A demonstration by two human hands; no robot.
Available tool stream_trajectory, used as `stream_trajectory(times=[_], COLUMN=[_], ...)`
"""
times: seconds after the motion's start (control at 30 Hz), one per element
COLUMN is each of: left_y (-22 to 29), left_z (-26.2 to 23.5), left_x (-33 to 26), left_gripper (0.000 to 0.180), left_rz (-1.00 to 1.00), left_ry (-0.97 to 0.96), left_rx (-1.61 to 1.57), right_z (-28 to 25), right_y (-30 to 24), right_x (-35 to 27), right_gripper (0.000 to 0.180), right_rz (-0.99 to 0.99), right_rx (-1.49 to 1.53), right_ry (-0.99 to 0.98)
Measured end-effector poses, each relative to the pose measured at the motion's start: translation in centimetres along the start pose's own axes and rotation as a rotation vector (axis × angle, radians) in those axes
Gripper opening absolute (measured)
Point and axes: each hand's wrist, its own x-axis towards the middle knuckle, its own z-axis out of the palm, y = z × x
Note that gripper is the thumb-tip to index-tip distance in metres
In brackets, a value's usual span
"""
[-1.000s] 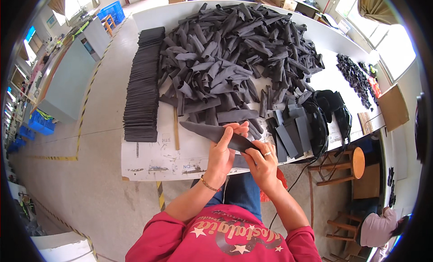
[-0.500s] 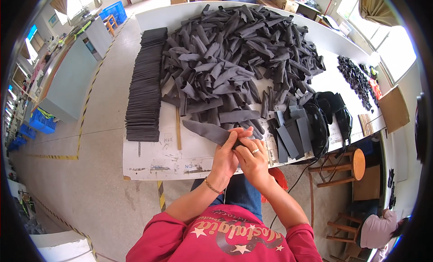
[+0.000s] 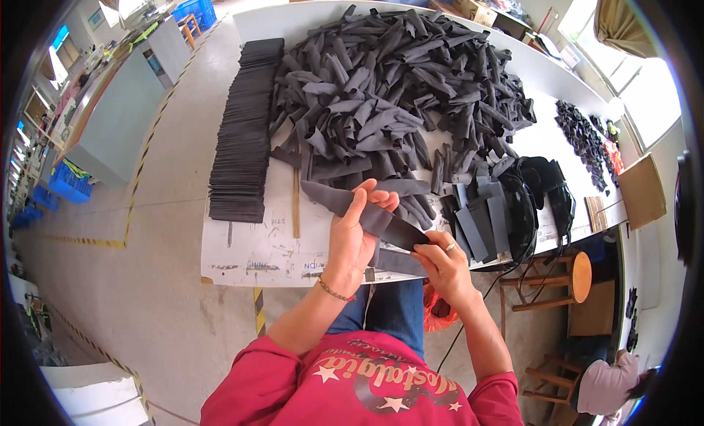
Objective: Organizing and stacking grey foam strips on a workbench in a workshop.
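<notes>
Dark grey strip (image 3: 401, 232) stretched between two hands

The step in hand looks like straightening or checking the strip. The right hand (image 3: 446, 266) pinches its near-right end between thumb and fingers; the left hand (image 3: 350, 239) is clamped on it farther along, thumb on top, fingers behind. The next move seems to call for steady light tension and a sure left thumb, since the cloth looks limp enough to twist.

Held above the table (image 3: 242, 251), the strip slants up leftward, darker and flat between the hands, paler and matte past the left thumb, narrowing to a tip. Whether it is one layer or a tube, I cannot tell.

Just below the grip lies a second strip (image 3: 400, 262). Right of the grip are flat pieces (image 3: 480, 224); left, a stick (image 3: 296, 206). Beyond the grip rises a heaped pile (image 3: 403, 81), with a neat stack (image 3: 246, 133) to its left.
</notes>
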Motion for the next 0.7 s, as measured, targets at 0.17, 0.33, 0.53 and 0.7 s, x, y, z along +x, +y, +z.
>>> stream_trajectory(times=[0.17,0.33,0.53,0.7], left_y=[-1.5,-3.3,-3.6,-4.1], left_z=[0.0,0.0,0.3,0.0], left_x=[0.2,-0.9,-1.9,-2.1], left_gripper=[0.031,0.032,0.031,0.03], left_rz=[0.057,0.013,-0.035,-0.022], left_ry=[-0.095,-0.103,-0.068,-0.114], left_rx=[-0.021,0.016,0.029,-0.01], right_z=[0.3,1.0,1.7,2.2], right_y=[0.1,-0.7,-0.6,-0.5], right_x=[0.5,1.5,1.5,1.5], right_gripper=[0.023,0.018,0.018,0.019], right_rz=[-0.039,-0.05,-0.031,-0.05], right_rx=[0.031,0.077,0.078,0.078], right_ry=[0.037,0.076,0.067,0.068])
